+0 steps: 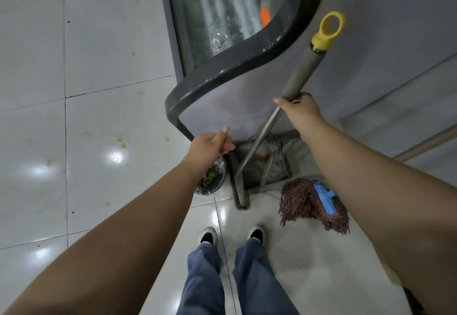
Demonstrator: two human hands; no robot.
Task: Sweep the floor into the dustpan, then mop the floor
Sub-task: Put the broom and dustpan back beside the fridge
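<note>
My right hand (pixel 300 110) grips the grey sleeve of a broom handle (pixel 305 67) that ends in a yellow hanging loop. Its metal shaft slants down to the dark broom head (pixel 240 194) on the floor at the freezer's corner. Behind the shaft a worn metal dustpan (pixel 277 163) leans against the freezer's base. A reddish-brown string mop head (pixel 303 203) with a blue clamp lies on the tiles to the right, partly hidden by my right forearm. My left hand (pixel 210 146) hovers left of the shaft with loosely curled fingers and holds nothing.
A grey chest freezer (pixel 222 77) with a dark rim and glass lid fills the space ahead. A small bin of food scraps (pixel 211 180) sits below my left hand. Stained white floor tiles (pixel 99 129) spread to the left. A beige pole (pixel 425 142) slants at the right. My shoes (pixel 206 236) stand below.
</note>
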